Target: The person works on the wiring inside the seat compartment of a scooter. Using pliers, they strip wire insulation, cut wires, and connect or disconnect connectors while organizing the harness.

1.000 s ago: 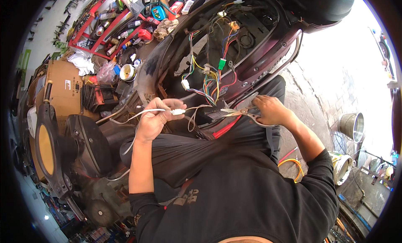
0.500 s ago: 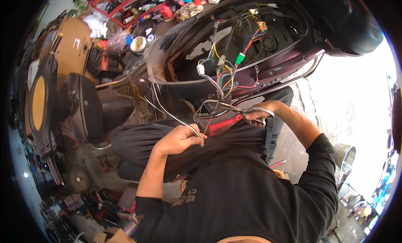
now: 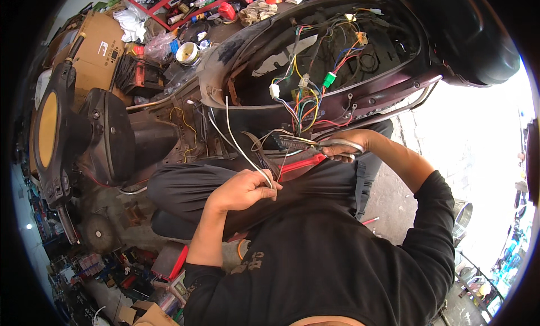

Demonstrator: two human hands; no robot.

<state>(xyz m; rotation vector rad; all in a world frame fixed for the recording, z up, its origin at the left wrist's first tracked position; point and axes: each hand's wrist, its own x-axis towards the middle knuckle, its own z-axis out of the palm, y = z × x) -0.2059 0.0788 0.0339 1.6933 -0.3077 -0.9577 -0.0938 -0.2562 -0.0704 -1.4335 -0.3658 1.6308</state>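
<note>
My left hand [image 3: 243, 190] is closed in a pinch on white wires [image 3: 242, 152], whose free lengths stick up toward the scooter body. In my right hand [image 3: 358, 138] is a pair of scissors [image 3: 341, 141] with grey loop handles; the fingers are wrapped round the loops. The blades point left among thin wires beside the scooter's side, and I cannot tell whether they touch one. Above them, a bundle of coloured wires carries a white connector [image 3: 274, 90] and a green connector [image 3: 329, 79]. These hang over the open seat bay of the dark scooter body [image 3: 388, 97].
The scooter's handlebar and front panel [image 3: 107, 140] stand at the left. A red object [image 3: 301, 164] lies by my lap between the hands. Behind are a cardboard box [image 3: 97, 48], a white tub [image 3: 188, 53] and a red rack [image 3: 147, 10] with bottles.
One white wire in my left hand now stands up with its end free, higher than before. The scissors' blades have moved slightly among the wires. The whole view has shifted a little.
</note>
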